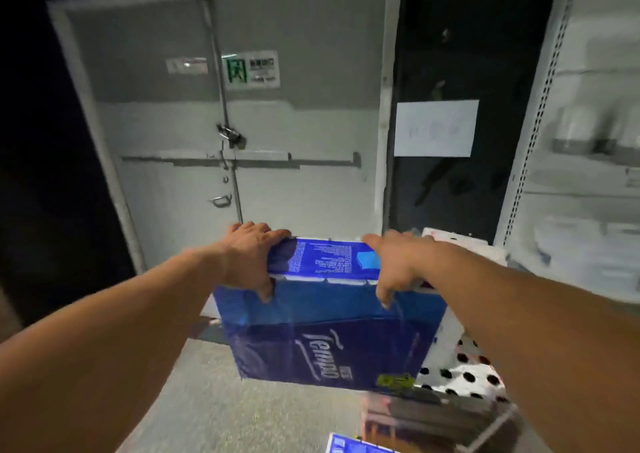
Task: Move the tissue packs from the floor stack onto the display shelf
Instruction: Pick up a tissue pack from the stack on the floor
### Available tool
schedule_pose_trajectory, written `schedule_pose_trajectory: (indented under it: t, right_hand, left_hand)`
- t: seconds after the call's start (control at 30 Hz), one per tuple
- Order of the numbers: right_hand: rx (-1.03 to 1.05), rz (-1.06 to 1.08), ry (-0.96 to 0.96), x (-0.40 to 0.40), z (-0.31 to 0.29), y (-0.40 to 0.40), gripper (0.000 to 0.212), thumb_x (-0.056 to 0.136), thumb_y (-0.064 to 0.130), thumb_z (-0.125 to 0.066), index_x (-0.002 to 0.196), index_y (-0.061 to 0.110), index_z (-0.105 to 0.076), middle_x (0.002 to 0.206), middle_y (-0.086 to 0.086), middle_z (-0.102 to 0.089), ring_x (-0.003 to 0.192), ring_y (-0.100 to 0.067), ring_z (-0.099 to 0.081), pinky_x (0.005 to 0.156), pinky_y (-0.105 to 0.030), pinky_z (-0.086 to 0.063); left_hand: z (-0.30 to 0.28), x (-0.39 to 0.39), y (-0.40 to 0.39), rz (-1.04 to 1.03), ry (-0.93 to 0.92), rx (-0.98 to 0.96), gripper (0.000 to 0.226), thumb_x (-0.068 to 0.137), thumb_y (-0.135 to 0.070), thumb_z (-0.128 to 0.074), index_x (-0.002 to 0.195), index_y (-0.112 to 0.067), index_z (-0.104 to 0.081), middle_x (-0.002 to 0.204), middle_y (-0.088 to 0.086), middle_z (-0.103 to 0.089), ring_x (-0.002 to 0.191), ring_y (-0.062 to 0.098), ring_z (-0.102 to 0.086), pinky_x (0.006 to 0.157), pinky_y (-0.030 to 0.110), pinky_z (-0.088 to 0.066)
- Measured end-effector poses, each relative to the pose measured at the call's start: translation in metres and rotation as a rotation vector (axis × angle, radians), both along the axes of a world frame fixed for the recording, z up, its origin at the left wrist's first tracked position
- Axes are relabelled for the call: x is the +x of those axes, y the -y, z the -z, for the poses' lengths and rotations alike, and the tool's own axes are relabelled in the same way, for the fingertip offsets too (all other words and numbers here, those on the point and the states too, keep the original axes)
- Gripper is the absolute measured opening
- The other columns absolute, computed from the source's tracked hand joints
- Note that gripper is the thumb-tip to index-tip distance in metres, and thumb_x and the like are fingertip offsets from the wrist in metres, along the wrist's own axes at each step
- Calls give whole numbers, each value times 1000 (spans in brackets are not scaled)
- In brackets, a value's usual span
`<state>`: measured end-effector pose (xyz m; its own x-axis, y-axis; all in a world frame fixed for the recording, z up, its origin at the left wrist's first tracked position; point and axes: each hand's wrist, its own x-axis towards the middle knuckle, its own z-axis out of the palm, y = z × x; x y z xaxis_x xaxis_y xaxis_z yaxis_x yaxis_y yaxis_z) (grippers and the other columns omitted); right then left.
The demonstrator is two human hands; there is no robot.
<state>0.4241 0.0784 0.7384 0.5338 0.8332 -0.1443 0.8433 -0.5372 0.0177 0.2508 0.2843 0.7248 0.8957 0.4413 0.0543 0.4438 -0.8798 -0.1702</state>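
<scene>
I hold a large blue tissue pack (pixel 325 328) with white script lettering in the air in front of me, above the floor. My left hand (pixel 247 258) grips its upper left corner, fingers over the top and thumb on the near face. My right hand (pixel 398 265) grips the upper right corner the same way. Part of another blue tissue pack (pixel 356 445) shows at the bottom edge. The white display shelf (pixel 588 189) stands at the right, blurred, with pale goods on its boards.
A grey double door (pixel 242 134) with a padlocked bar and a green exit sign faces me. A white paper sheet (pixel 436 128) hangs on the dark wall. White packs with black dots (pixel 460 373) and a clear box (pixel 429 418) sit at lower right on the speckled floor (pixel 221 404).
</scene>
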Motion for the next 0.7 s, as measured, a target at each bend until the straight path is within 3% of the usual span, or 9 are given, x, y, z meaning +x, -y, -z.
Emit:
schedule_pose_trajectory:
  t: [0.13, 0.27, 0.47, 0.7]
  right_hand:
    - [129, -60, -2, -23, -78, 9, 119, 65, 38, -90, 157, 36, -16, 137, -2, -39, 112, -24, -46, 82, -38, -53]
    - [181, -138, 43, -52, -101, 8, 119, 64, 40, -90, 158, 34, -17, 139, -2, -39, 116, -24, -46, 92, -43, -54]
    - [212, -206, 73, -97, -109, -32, 118, 60, 44, -89, 156, 38, -20, 136, -1, -41, 117, -25, -46, 94, -46, -52]
    - [210, -256, 160, -167, -102, -123, 120, 61, 43, -87, 157, 39, -16, 145, -3, -38, 131, -30, -39, 106, -50, -36]
  left_hand:
    - [-81, -43, 25, -55, 120, 25, 116, 57, -49, -88, 153, -38, -25, 135, 0, -48, 122, 25, -44, 102, 37, -34]
    - [-108, -86, 32, -100, 196, 62, 117, 55, -48, -88, 153, -38, -27, 140, -1, -46, 127, 25, -40, 105, 38, -31]
    - [-113, -149, 8, -163, 260, 21, 114, 58, -47, -88, 153, -38, -26, 140, -4, -44, 128, 22, -37, 108, 43, -29]
    - [-100, -225, -63, -249, 296, 54, 108, 64, -45, -88, 152, -37, -27, 138, -4, -45, 125, 21, -38, 106, 41, -30]
